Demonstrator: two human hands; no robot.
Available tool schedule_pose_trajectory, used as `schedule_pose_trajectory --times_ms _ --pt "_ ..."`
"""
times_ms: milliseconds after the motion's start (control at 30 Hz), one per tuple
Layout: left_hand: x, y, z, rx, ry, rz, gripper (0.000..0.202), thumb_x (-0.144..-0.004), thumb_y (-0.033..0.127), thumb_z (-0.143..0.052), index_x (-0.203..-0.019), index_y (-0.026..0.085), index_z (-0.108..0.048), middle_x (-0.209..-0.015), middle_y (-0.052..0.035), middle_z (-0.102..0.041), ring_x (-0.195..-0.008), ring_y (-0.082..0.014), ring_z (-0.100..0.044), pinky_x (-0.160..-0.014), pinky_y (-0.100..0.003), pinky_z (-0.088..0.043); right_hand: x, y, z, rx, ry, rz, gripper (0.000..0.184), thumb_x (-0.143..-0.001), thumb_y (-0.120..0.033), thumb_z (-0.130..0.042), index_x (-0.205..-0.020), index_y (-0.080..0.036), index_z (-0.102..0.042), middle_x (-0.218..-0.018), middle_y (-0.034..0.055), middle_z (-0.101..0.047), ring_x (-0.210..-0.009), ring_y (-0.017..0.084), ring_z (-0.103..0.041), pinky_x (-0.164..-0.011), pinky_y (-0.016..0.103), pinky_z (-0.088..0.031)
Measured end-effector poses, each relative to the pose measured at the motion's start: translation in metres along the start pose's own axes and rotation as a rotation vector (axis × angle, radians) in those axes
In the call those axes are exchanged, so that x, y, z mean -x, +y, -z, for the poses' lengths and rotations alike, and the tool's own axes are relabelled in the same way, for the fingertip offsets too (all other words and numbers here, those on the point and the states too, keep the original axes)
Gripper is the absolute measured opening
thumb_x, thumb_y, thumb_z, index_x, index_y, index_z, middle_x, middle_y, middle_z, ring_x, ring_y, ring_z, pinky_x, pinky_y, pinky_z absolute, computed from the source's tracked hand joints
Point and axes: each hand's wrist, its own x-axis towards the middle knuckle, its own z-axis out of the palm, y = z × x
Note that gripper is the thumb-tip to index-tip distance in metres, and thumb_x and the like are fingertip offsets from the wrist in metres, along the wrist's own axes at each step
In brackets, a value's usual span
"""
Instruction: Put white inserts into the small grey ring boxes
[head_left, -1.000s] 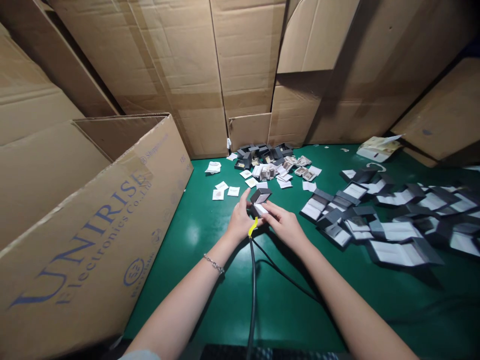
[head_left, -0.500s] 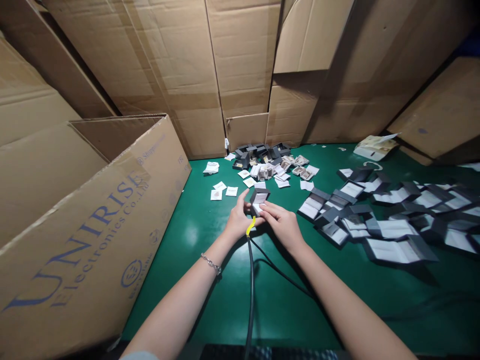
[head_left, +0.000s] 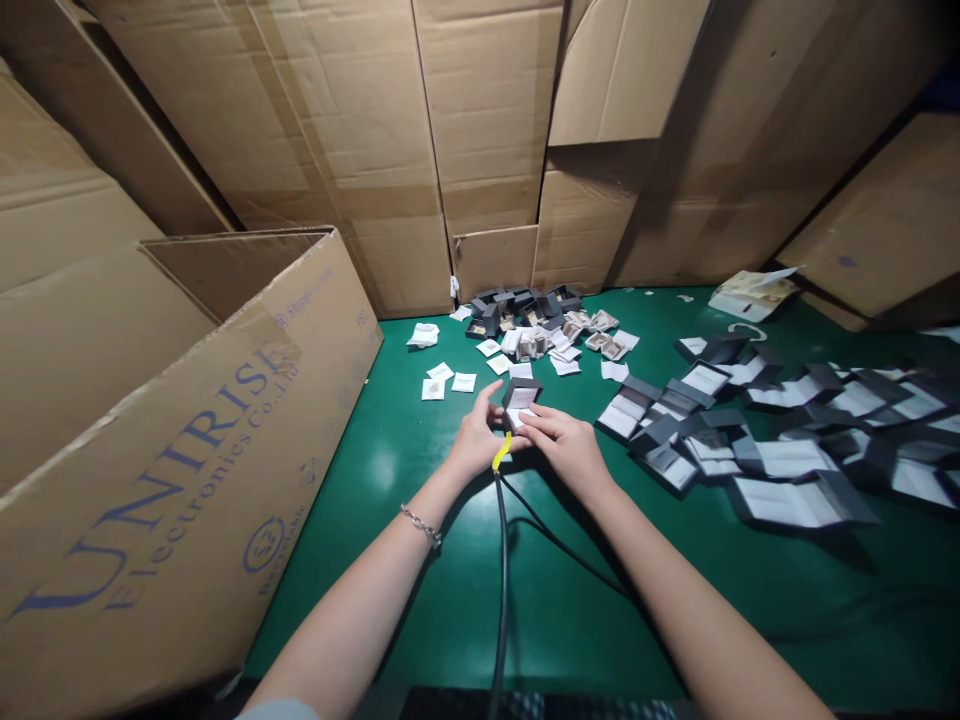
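Note:
Over the green table, a small dark grey box (head_left: 521, 396) with a white lining stands open, its lid tilted back. My left hand (head_left: 475, 436) grips its left side and underside, thumb and fingers around it. From the right, my right hand (head_left: 564, 442) has its fingertips pressed on the white inside at the front of the box. A black cable with a yellow end (head_left: 502, 453) shows in front of my left palm; what its tip touches I cannot make out. Just beyond the box lie small white packets (head_left: 463, 382).
Many opened grey boxes (head_left: 795, 455) spread over the right side. At the back is a heap of dark boxes (head_left: 517, 305) and pale inserts (head_left: 529, 344). A large printed carton (head_left: 225, 480) stands left; cardboard walls the back. A paper packet (head_left: 752, 292) lies back right.
Hardly anything differs. Both hands stay at the grey box, with the right fingers shifted very slightly on its white inside.

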Motion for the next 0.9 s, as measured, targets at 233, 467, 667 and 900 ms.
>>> schedule_pose_trajectory --times_ms 233,467,667,900 --pt "-0.004 0.002 0.0 0.217 0.01 0.055 0.097 -0.049 0.024 -0.082 -0.132 0.021 -0.031 -0.079 0.0025 -0.056 -0.075 -0.0117 -0.057 -0.079 -0.029 -0.044 -0.003 0.004 0.009 -0.082 -0.061 0.041 0.03 -0.084 -0.025 -0.047 -0.105 -0.022 -0.067 -0.115 0.0059 -0.064 -0.109 0.02 -0.058 -0.096 0.036 -0.045" --pt "-0.006 -0.001 0.002 0.239 -0.031 0.067 0.099 -0.048 0.025 -0.083 -0.132 0.019 -0.03 -0.082 0.0003 -0.058 -0.077 -0.0125 -0.057 -0.08 -0.031 -0.043 -0.005 0.005 0.018 -0.098 -0.067 0.0 0.025 -0.081 -0.028 -0.053 -0.099 -0.022 -0.069 -0.104 0.005 -0.069 -0.097 0.02 -0.063 -0.089 0.034 -0.05" --pt "-0.005 0.0 0.001 0.229 -0.047 0.065 0.098 -0.048 0.026 -0.082 -0.132 0.02 -0.031 -0.081 0.0007 -0.058 -0.076 -0.0119 -0.056 -0.078 -0.03 -0.043 -0.003 0.002 0.014 -0.066 -0.013 0.049 0.021 -0.08 -0.028 -0.055 -0.093 -0.024 -0.071 -0.098 0.0036 -0.07 -0.094 0.02 -0.065 -0.089 0.035 -0.051" --pt "-0.006 0.0 0.002 0.255 0.003 0.079 0.095 -0.047 0.026 -0.082 -0.128 0.019 -0.034 -0.073 0.0041 -0.053 -0.069 -0.0098 -0.054 -0.071 -0.026 -0.042 -0.003 0.007 0.009 -0.047 -0.029 0.055 0.022 -0.081 -0.027 -0.052 -0.092 -0.024 -0.071 -0.099 0.0026 -0.07 -0.094 0.019 -0.065 -0.089 0.034 -0.051"
